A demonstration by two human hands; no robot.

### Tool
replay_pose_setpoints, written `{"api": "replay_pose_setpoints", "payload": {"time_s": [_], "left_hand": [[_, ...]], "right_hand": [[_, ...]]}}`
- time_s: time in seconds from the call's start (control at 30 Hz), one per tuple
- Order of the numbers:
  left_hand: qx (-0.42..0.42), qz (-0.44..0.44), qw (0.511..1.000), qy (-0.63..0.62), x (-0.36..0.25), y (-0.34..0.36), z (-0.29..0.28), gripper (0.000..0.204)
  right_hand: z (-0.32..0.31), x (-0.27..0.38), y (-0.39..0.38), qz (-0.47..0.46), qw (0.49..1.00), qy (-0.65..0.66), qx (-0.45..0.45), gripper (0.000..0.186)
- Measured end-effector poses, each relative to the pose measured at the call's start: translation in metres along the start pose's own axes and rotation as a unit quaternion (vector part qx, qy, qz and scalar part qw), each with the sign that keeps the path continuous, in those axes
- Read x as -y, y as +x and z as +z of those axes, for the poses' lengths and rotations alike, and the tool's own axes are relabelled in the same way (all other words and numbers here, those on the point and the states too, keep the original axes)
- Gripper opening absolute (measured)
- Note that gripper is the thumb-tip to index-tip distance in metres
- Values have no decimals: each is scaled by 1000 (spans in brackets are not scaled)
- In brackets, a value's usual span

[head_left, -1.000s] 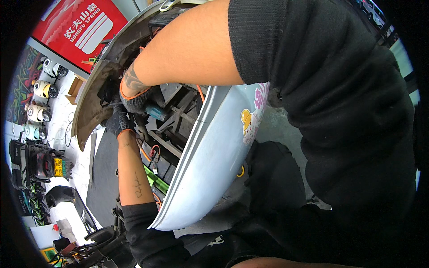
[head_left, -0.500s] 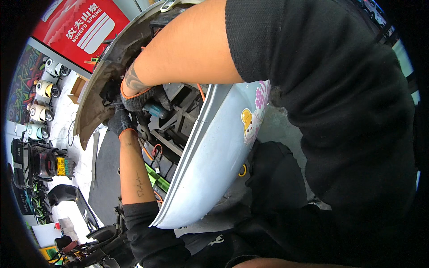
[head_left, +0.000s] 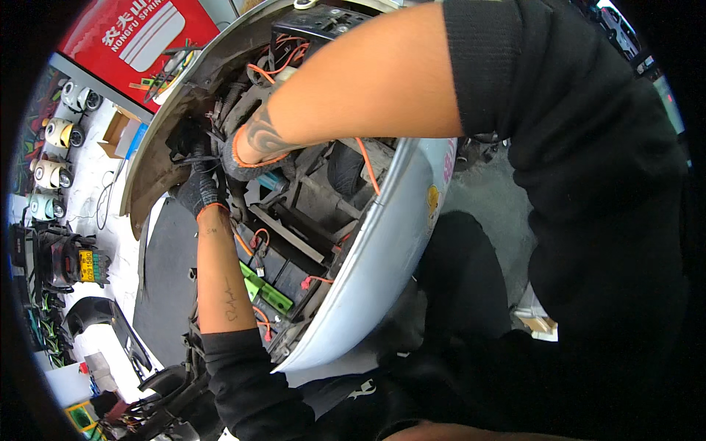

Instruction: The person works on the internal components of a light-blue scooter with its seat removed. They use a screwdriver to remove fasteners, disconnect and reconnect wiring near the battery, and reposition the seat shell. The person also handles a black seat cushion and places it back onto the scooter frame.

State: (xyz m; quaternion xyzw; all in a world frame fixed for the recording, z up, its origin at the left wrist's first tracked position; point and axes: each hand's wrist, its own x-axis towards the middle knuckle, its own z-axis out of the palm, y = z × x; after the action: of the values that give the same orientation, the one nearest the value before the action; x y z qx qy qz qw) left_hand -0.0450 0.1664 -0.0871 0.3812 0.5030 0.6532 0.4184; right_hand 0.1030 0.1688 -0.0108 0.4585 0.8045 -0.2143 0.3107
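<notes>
Teal tool: the cylindrical end of a teal tool point(head_left: 273, 181) shows just below the right hand, inside the opened vehicle body; the rest is hidden.
Right hand: the right hand point(head_left: 246, 167), in a dark grey glove with an orange cuff, is beside the tool; whether its fingers are clamped on it, I cannot tell.
Black part: a black part point(head_left: 190, 143) sits against the inner face of the curved shell point(head_left: 147, 180).
Left hand: the left hand point(head_left: 198, 187), also gloved, reaches up to the black part; its fingers blend into the dark, so I cannot tell whether they grip.
Body interior: dusty metal frame bars point(head_left: 287, 231), an orange cable point(head_left: 368, 165) and a bright green bar point(head_left: 266, 292) lie below and right of the hands.
Near side: a glossy light-blue panel point(head_left: 390, 272) edges the opening on the right.
Floor: a dark mat point(head_left: 169, 287) lies left of the left forearm, on white flooring point(head_left: 92, 162).
Background: small scooters point(head_left: 55, 175) stand in a row, near a cardboard box point(head_left: 116, 134) and a red board point(head_left: 140, 55).
</notes>
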Motion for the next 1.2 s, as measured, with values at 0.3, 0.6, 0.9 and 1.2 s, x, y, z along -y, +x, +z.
{"api": "replay_pose_setpoints", "payload": {"time_s": [0.3,0.6,0.9,1.2], "left_hand": [[-35,-112,989,91,-32,-13,-3,68],[87,-253,962,62,-45,-9,-15,55],[68,-340,933,100,-98,-22,34,38],[207,-306,908,200,1,29,-58,44]], "right_hand": [[67,21,36,83,969,234,-12,40],[113,60,-5,228,781,574,-91,40],[54,83,-113,243,446,801,-317,38],[98,125,-47,442,595,547,-391,22]]}}
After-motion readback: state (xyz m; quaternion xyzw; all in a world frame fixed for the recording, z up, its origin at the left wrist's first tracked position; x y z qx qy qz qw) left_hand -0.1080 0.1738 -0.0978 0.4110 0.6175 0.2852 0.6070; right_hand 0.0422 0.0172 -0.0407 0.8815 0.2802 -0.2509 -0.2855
